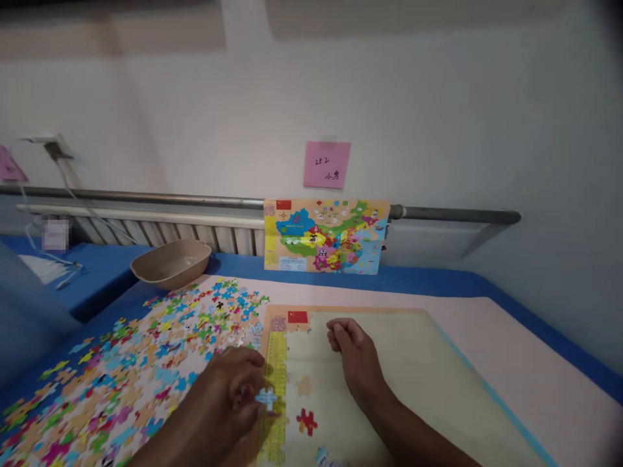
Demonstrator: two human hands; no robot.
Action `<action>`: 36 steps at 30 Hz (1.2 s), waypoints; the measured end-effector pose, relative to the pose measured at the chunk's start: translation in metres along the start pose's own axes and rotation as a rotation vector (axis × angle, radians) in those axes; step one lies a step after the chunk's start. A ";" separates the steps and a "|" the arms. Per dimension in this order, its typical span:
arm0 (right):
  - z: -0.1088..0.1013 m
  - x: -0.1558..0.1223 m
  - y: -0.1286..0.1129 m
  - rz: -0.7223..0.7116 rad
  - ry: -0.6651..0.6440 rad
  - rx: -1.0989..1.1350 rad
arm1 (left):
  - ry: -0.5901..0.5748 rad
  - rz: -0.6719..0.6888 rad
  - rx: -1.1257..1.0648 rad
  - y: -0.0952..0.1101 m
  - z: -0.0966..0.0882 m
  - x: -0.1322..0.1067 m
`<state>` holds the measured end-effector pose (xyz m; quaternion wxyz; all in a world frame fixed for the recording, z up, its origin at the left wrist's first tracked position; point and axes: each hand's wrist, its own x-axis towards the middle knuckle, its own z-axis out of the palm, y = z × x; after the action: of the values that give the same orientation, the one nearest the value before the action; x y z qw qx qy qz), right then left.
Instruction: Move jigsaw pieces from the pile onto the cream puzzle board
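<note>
Under both hands lies a puzzle board [438, 363], pale and mostly unfilled. The left hand [238, 389] comes in from the lower left with its forearm low over the table and its fingers bent inward. They pinch a light-blue puzzle piece [265, 398] at the fingertips, right over the yellow strip [277, 363] that runs down the board's left edge. The hand is blurred, so I cannot tell whether the piece touches the strip or hangs just above it.

The right hand [351, 353] rests on the board just beside the left one, knuckles up. Its fingers are curled into a loose fist that holds nothing, and its forearm slants in from the lower right.

Between the two wrists a red puzzle piece [306, 421] sits in the board, with a tan piece [304, 386] just above it. Just beyond the right hand's knuckles is a red flag [298, 316] at the board's corner.

Outside the left hand, loose puzzle pieces [146, 363] are spread across the table. Well beyond them stands a beige bowl [171, 263]. Far ahead of both hands a coloured map picture [326, 235] leans against the wall under a pink sticky note [327, 164].
</note>
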<state>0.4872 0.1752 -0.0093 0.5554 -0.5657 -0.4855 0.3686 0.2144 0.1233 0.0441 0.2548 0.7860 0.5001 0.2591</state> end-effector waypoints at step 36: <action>0.001 -0.002 0.001 -0.034 -0.017 -0.021 | 0.056 0.049 0.099 0.008 0.020 0.016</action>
<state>0.4862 0.1737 -0.0104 0.5513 -0.5600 -0.5036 0.3590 0.2383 0.1321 0.0372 0.1952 0.8021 0.4997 0.2622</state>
